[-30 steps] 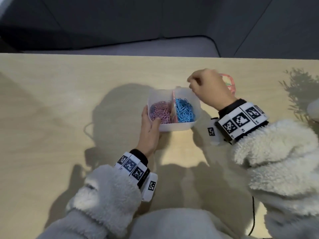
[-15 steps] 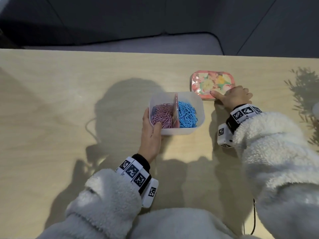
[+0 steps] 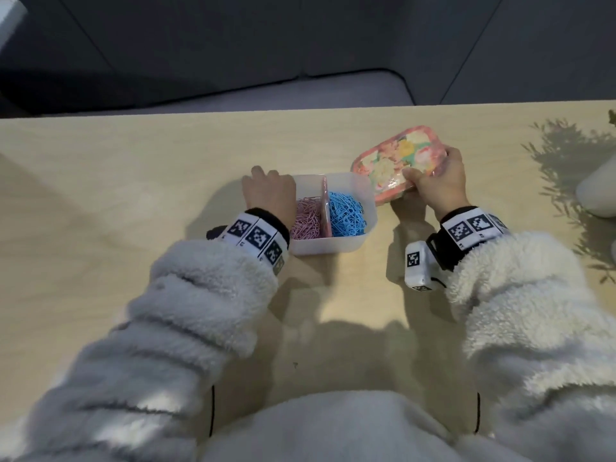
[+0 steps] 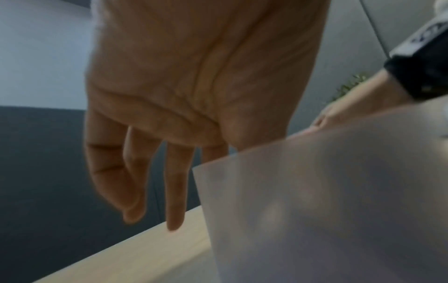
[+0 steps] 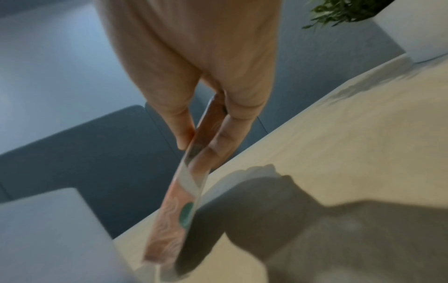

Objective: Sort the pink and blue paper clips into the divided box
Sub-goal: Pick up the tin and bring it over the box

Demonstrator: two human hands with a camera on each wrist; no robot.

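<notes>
Divided box (image 3: 333,246) translucent, pink clips (image 3: 305,225) left, blue clips (image 3: 346,216) right, left hand (image 3: 270,195) relaxed beside, right hand (image 3: 438,186) pinching floral lid (image 3: 396,161)

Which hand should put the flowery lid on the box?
The right hand: it already grips the flowery lid just right of the open box. The left hand sits at the box's left side.

Left hand (image 3: 270,195) fingertips behind divided box (image 3: 333,246); white pot (image 3: 600,191) cropped at right edge.
</notes>
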